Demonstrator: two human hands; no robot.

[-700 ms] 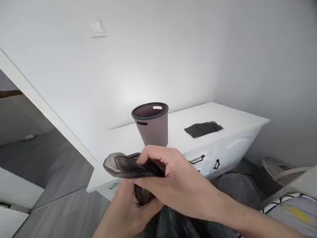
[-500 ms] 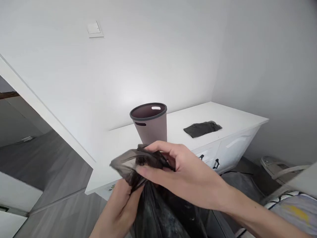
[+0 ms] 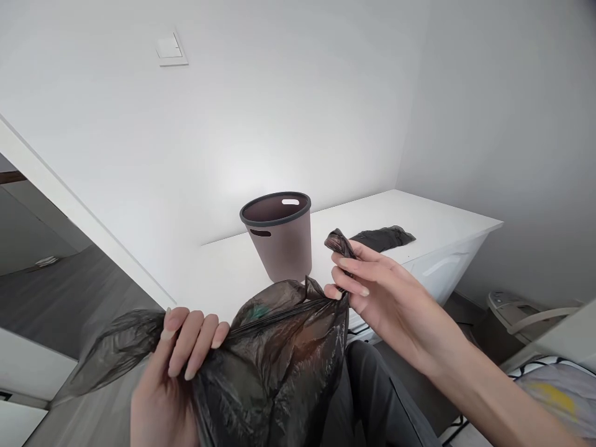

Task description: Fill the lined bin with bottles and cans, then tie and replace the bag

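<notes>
A full black garbage bag (image 3: pixel 274 366) hangs between my two hands, its thin film stretched so that greenish and reddish contents show through. My left hand (image 3: pixel 181 347) is closed round one top corner, and a gathered tail of film sticks out to the left of it. The opposite corner is pinched in the fingers of my right hand (image 3: pixel 372 273), with a twisted end poking up above them. Behind the bag, a mauve trash can (image 3: pixel 286 248) with a dark rim and handle slots stands upright. A folded black bag (image 3: pixel 388 238) lies partly hidden behind my right hand.
The trash can and folded bag rest on a white cabinet (image 3: pixel 447 214) against the wall. A light switch (image 3: pixel 171 49) is on the wall. At the right are a pale appliance with a handle (image 3: pixel 516 316) and a patterned cloth item (image 3: pixel 554 397).
My hands were close together at the bunched bag top. They have moved apart, left hand to the left and right hand up and right, pulling the bag's top taut between them.
</notes>
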